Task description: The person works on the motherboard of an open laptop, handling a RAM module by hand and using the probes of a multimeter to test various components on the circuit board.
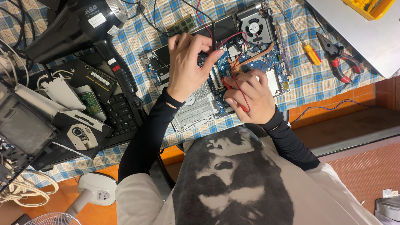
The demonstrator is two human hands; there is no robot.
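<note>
An opened laptop mainboard (258, 62), blue with a black fan (253, 27) and a copper heat pipe, lies on a blue checked cloth (308, 83). My left hand (189, 64) rests on the board's left part, fingers curled around a black lead, thumb and forefinger pinched near the board's middle. My right hand (249, 98) sits at the board's near edge, closed on a red probe (228, 84) whose red wire (233, 62) loops up over the board. The probe tips are hidden by my fingers.
A yellow-handled screwdriver (310, 53) and red-handled pliers (339, 58) lie right of the board, under a grey laptop lid (371, 37). A black heat gun (79, 25), a keyboard (121, 112), an optical drive (81, 133) and loose memory modules crowd the left.
</note>
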